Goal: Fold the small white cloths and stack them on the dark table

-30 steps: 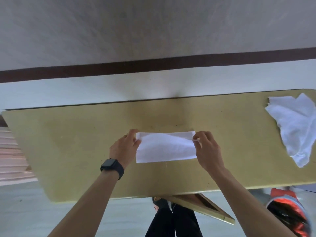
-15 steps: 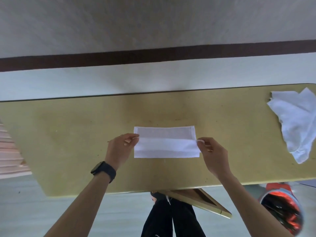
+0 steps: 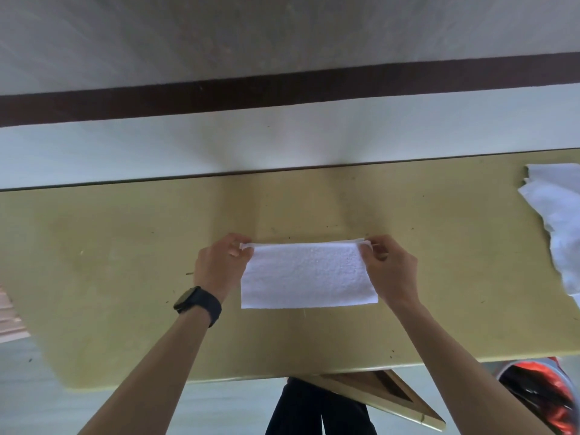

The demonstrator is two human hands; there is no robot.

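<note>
Now: two hands, one folded cloth, one loose heap

Nearest the camera, one pair of dark trouser legs (image 3: 314,409) shows below the table edge, beside one slanted pale wooden frame (image 3: 386,394) and one shiny red-and-black object (image 3: 539,394) at the lower right. Two bare forearms reach forward over the table. The left wrist carries one black wristwatch (image 3: 197,304).

The left hand (image 3: 219,265) pinches the far left corner of one small white rectangular terry cloth (image 3: 307,277) between thumb and curled fingers. The right hand (image 3: 389,271) pinches the far right corner in the same way. The cloth sits between the two hands near the middle of the olive-yellow flat tabletop (image 3: 125,277). It is folded double along its far edge, and its near edge lies on the surface. Whether the far edge is lifted off the table cannot be told.

Further off, at the right end of the table and well apart from the hands, lies one rumpled heap of white cloths (image 3: 558,221), cut by the frame edge; how many it holds cannot be counted. Beyond the table stands a pale wall with one dark brown horizontal stripe (image 3: 282,89).
</note>
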